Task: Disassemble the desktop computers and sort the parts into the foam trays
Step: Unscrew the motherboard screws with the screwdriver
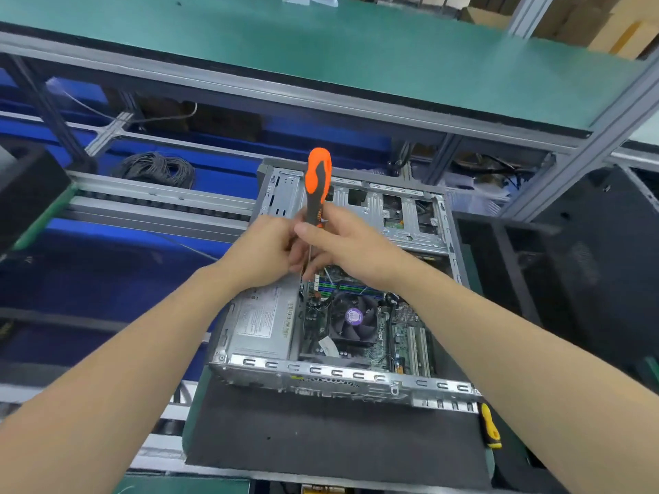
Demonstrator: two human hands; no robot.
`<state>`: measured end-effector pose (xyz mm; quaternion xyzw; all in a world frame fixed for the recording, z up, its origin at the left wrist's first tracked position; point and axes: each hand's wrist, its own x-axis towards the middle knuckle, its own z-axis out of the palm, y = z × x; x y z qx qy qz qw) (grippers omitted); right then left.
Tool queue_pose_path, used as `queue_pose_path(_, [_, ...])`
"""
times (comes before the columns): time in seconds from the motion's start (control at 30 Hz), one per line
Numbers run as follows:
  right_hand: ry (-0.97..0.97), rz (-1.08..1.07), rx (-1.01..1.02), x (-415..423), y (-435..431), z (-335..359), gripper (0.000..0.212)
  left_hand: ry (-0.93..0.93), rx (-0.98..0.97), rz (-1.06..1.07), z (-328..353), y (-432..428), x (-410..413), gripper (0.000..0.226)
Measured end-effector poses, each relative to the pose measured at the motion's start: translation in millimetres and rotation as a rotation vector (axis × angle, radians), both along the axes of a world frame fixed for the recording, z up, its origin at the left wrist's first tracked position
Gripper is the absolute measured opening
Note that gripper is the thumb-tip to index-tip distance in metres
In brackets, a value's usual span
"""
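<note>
The desktop computer (342, 381), the task's thing, lies open on its side at the middle of the view, on a dark foam mat (321, 433) that likely keeps the metal from sliding or scratching; both hands meet over it toward twelve o'clock. The right hand (351, 247) is closed around the lower handle of an orange-and-black screwdriver (318, 176), thumb laid across the front, so the tool stands nearly upright with its handle at twelve o'clock and its thin shaft running down into the case. The left hand (265, 249) curls its fingers in at the shaft, apparently pinching it to steady the tip; the tip itself is hidden behind the fingers, so I cannot tell which screw it meets. It seems aimed near the seam between the power supply (262, 317) at nine o'clock and the memory sticks (344, 288) just above the cooler fan (353, 320); the board looks fully populated, so disassembly is probably at an early stage. A yellow-handled screwdriver (489, 424) waits at four o'clock, beside the mat's edge, within easy reach; no foam tray is clearly identifiable.
</note>
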<state>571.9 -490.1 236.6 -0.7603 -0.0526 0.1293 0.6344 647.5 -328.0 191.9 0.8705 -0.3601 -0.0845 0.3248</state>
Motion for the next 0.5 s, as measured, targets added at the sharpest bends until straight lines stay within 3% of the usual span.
queue_pose_path(0.17, [0.013,-0.039,0.021,21,-7,-19,0.019,-0.081,0.16,0.165,-11,-19,13,0.039])
queue_pose_path(0.5, [-0.04,-0.004,0.06,44,-17,-41,0.019,-0.1,0.123,0.171,-17,-19,19,0.046])
